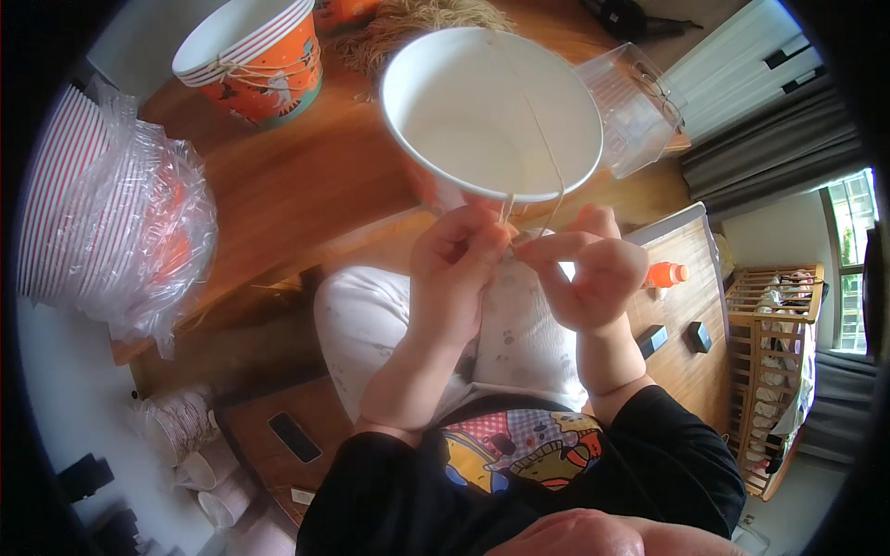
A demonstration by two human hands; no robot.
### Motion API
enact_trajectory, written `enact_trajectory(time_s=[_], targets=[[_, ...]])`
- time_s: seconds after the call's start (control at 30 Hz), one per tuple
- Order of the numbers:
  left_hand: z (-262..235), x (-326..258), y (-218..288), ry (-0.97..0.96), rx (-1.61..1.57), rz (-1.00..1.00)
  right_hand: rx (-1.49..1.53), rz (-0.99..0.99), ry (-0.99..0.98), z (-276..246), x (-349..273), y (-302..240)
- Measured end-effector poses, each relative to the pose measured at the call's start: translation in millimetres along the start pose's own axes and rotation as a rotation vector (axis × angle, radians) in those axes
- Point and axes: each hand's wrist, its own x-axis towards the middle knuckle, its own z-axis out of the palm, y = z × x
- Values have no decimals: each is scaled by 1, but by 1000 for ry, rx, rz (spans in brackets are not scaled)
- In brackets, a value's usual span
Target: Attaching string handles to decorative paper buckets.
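A large paper bucket, white inside, stands tilted toward me at the table's edge, its open mouth facing up. A thin tan string runs across the mouth and over the near rim. Just below that rim, my left hand pinches the string between thumb and fingers. Close beside it, my right hand is also closed in a pinch on the string, with its other fingers curled. The fingertips of both hands nearly meet, and whether there is a knot between them cannot be made out.
Orange printed paper buckets wound with string stand nested at back left, near a heap of tan strings. Plastic-wrapped buckets lie at the left. A clear plastic box sits right; an orange bottle and a phone are lower.
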Motion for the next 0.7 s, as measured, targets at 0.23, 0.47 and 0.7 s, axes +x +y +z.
enact_trajectory(time_s=[0.23,0.47,0.7], targets=[[-6,3,-4,-53,-47,-21,-36,4,-57,0,6,-6],[-3,5,-2,-91,-83,-132,-48,-49,-6,1,2,-5],[-6,5,-1,-149,-249,-176,-36,-32,-17,3,6,-8]])
